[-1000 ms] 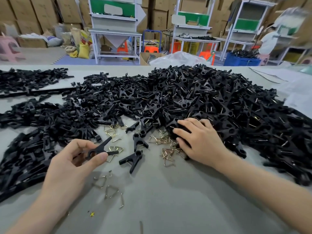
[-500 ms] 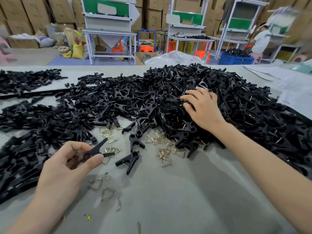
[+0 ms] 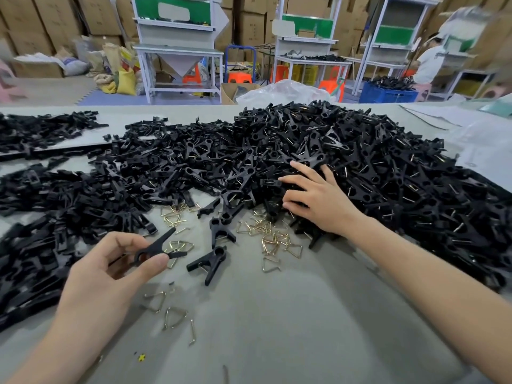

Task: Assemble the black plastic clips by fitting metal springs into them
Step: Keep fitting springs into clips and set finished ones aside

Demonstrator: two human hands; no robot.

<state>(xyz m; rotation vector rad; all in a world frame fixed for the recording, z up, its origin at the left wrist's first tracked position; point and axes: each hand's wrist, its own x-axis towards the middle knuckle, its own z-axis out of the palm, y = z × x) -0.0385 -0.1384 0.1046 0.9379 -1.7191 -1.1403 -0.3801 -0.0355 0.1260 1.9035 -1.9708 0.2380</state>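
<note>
two hands show. the left hand [image 3: 110, 270] pinches a black plastic clip half [image 3: 156, 250]. the right hand [image 3: 318, 200] rests open-fingered, gripping nothing, on a heap of black plastic clips [image 3: 388, 173].

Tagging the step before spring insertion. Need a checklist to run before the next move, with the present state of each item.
1. Left hand pinches the black plastic clip between thumb and fingers: ok.
2. Spring seated in that clip: cannot tell; none shows in it, but loose springs lie right behind it.
3. Loose metal springs lie on the table between the hands: ok.
4. Right hand free to pick: ok; fingers spread on the big clip pile, nothing seen in its grip.
5. Right hand at the springs: not ok; it rests on the pile beside them.
6. Single clip on the table lies apart from the held one: ok.
</note>
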